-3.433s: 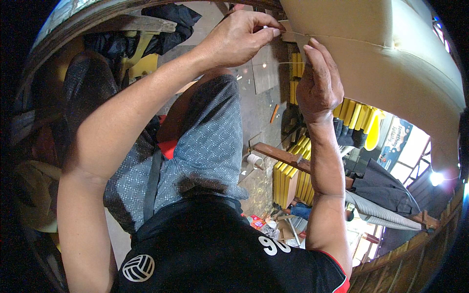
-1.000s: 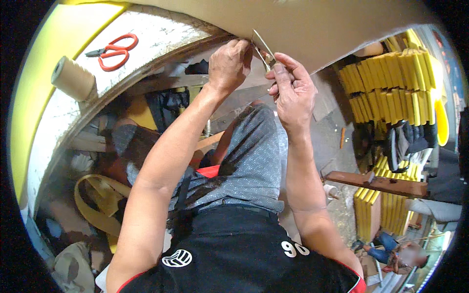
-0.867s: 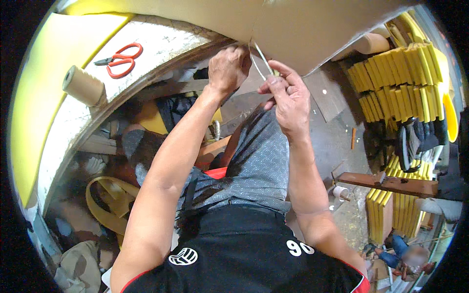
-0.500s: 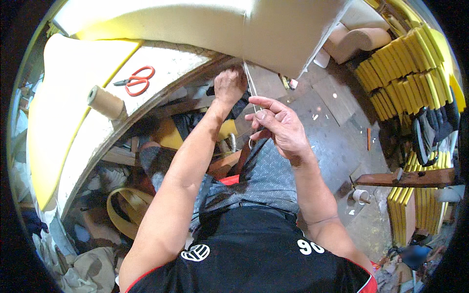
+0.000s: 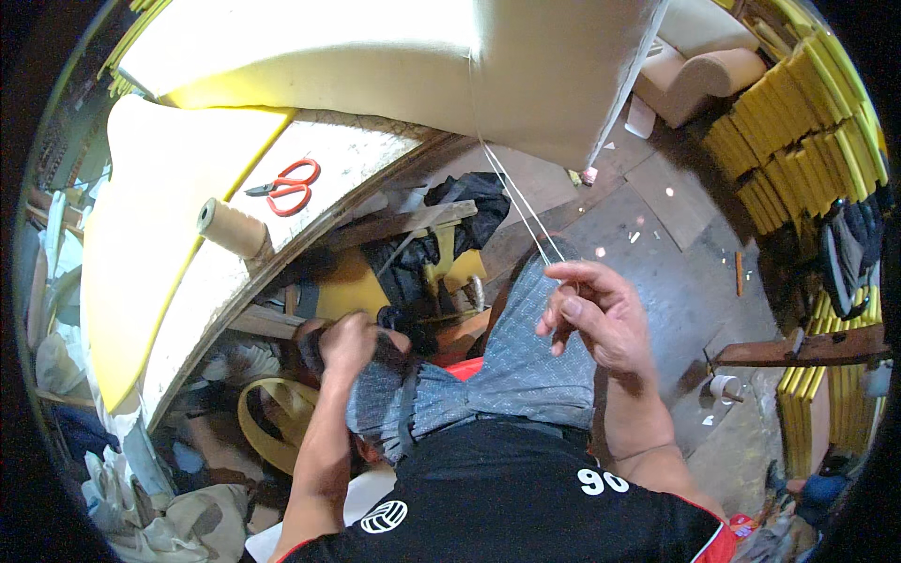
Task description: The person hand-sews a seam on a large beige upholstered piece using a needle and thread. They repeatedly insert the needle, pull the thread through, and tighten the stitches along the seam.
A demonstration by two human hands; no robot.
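Note:
A pale thread point(image 5: 519, 199) runs taut from the beige upholstered panel point(image 5: 535, 75) down to my right hand point(image 5: 605, 319). Two strands of it meet at the index finger, and the thumb and fingers are curled around them. My left hand point(image 5: 347, 345) is a closed fist over my left knee, somewhat smeared; whatever it may hold is hidden. On the white worktop point(image 5: 333, 150) lie red-handled thread snips point(image 5: 289, 188), nearer the left hand's side, beside a spool of tan thread point(image 5: 233, 228).
Yellow-edged foam point(image 5: 141, 235) covers the worktop's left part. Stacks of yellow-edged pieces point(image 5: 788, 141) stand at the right, above a wooden bar point(image 5: 798, 349). A rolled beige cushion piece point(image 5: 718, 75) sits at the far right. Crumpled cloth point(image 5: 188, 525) lies lower left.
My left hand has left the panel's lower edge and come down left toward my knee. My right hand has moved right and nearer me, drawing the thread out at a slant.

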